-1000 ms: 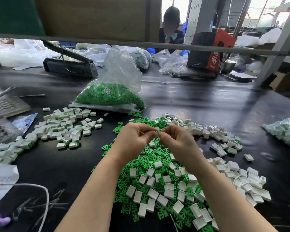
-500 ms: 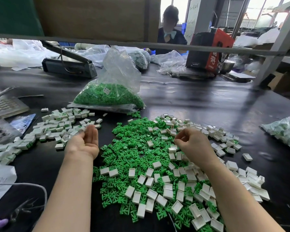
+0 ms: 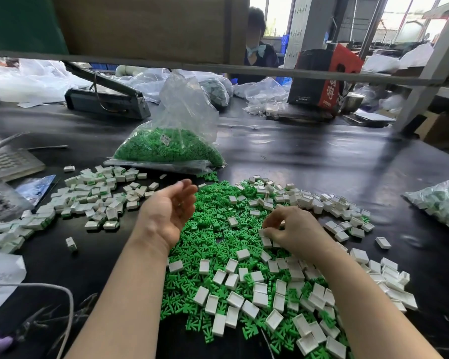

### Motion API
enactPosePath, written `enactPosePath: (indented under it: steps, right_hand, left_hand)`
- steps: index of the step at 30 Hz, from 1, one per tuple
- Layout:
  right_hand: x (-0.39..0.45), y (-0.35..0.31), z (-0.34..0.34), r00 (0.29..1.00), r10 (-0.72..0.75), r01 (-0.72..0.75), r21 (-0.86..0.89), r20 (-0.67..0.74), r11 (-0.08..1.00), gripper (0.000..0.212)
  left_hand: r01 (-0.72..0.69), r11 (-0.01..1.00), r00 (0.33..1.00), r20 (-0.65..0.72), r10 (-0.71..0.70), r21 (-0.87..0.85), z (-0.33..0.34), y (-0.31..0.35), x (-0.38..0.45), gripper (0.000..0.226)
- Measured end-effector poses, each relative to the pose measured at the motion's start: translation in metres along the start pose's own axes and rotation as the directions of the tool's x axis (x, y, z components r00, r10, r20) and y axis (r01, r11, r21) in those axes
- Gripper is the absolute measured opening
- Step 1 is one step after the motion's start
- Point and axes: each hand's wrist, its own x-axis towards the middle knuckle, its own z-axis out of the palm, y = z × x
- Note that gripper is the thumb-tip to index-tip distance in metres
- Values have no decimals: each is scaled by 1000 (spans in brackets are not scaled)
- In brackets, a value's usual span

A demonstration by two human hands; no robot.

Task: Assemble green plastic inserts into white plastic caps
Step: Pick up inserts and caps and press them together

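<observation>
A heap of loose green inserts (image 3: 210, 229) covers the middle of the black table, with empty white caps (image 3: 233, 288) scattered over and to the right of it. My right hand (image 3: 293, 231) reaches down into the heap and its fingertips pinch a white cap (image 3: 262, 232). My left hand (image 3: 170, 211) hovers palm-up at the heap's left edge, fingers relaxed, holding nothing. To the left lies a pile of assembled caps (image 3: 88, 198) showing green at their edges; one assembled cap (image 3: 71, 243) lies apart near the front.
A clear bag of green inserts (image 3: 171, 143) stands behind the heap. A keypad device (image 3: 0, 198) and keyboard (image 3: 8, 161) sit at the left, a bag of parts (image 3: 441, 203) at the right. A heat sealer (image 3: 106, 99) and a person are at the back.
My left hand dropped an assembled cap by the left pile and swung back toward the heap, palm up. My right hand lowered into the heap and pinched a white cap.
</observation>
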Motion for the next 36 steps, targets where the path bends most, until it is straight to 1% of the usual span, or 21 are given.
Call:
enactPosePath:
  steps: [3, 4, 6, 8, 10, 12, 14, 16, 18, 19, 20, 22, 24, 25, 26, 27, 28, 29, 31, 34, 36]
  right_hand:
    - [0, -1, 1, 1000, -16, 16, 31, 18, 999, 9]
    - [0, -2, 2, 1000, -14, 14, 79, 6, 997, 9]
    - [0, -5, 1, 1000, 12, -3, 289, -29, 957, 8]
    - [-2, -9, -2, 999, 27, 1, 546, -44, 838, 9]
    - [-3, -13, -4, 998, 5, 35, 710, -55, 704, 12]
    - [-3, -16, -5, 996, -33, 86, 790, -83, 607, 10]
    - [-3, -19, -4, 995, -55, 103, 842, -87, 529, 12]
    - [-3, -19, -3, 995, -64, 100, 859, -78, 502, 24]
    - [-4, -20, -3, 994, -82, 109, 861, -78, 497, 32]
    - [-3, -20, -2, 993, -89, 115, 856, -81, 504, 31]
    - [-3, -20, -1, 992, -91, 122, 837, -87, 533, 27]
    - [-2, -20, 1, 992, -87, 129, 724, -95, 678, 13]
    - [-1, -18, 5, 994, -99, 111, 509, -50, 854, 11]
    - [-1, -18, 8, 994, -106, 100, 367, -6, 925, 13]
    - [-1, -18, 10, 993, -113, 102, 215, 41, 971, 17]
    - [0, -19, 13, 989, -123, 116, 79, 82, 990, 22]
    - [0, -20, 15, 986, -132, 134, -13, 107, 991, 26]
    - [1, -22, 16, 983, -143, 150, -60, 114, 987, 26]
    - [0, -25, 16, 981, -161, 170, -87, 106, 982, 19]
    - [-1, -27, 15, 981, -167, 174, -63, 102, 983, 10]
    - [-2, -27, 14, 982, -159, 164, -47, 101, 985, 10]
  left_hand:
    - [-70, 961, 996, 76, 51, 269, 15, -11, -3, 14]
    - [-101, 936, 992, 107, 69, 336, 18, -14, -5, 12]
    - [-168, 885, 978, 189, 93, 435, 24, -20, -9, 11]
    - [-251, 829, 952, 282, 118, 500, 29, -24, -12, 14]
    - [-325, 785, 922, 360, 141, 526, 33, -27, -14, 21]
    - [-385, 773, 889, 428, 164, 504, 37, -29, -16, 27]
    - [-436, 766, 854, 487, 185, 473, 40, -30, -18, 30]
    - [-465, 770, 827, 524, 204, 436, 41, -31, -20, 28]
    - [-472, 787, 817, 532, 222, 396, 41, -32, -20, 25]
    - [-474, 792, 816, 529, 230, 386, 41, -32, -20, 24]
    - [-476, 790, 818, 525, 236, 386, 40, -32, -20, 22]
    - [-483, 777, 822, 515, 244, 403, 39, -32, -19, 20]
    - [-482, 772, 826, 508, 243, 414, 38, -31, -17, 20]
    - [-483, 770, 826, 508, 244, 417, 38, -31, -16, 20]
    - [-489, 765, 826, 505, 250, 420, 38, -31, -16, 20]
    - [-494, 759, 828, 496, 262, 425, 38, -32, -15, 20]
    - [-494, 755, 834, 478, 274, 430, 38, -33, -14, 21]
    - [-490, 756, 843, 456, 284, 434, 38, -33, -14, 21]
    - [-475, 770, 859, 417, 298, 427, 37, -34, -12, 22]
    - [-449, 801, 871, 396, 292, 395, 34, -33, -10, 21]
    - [-440, 814, 871, 400, 284, 380, 33, -33, -10, 21]
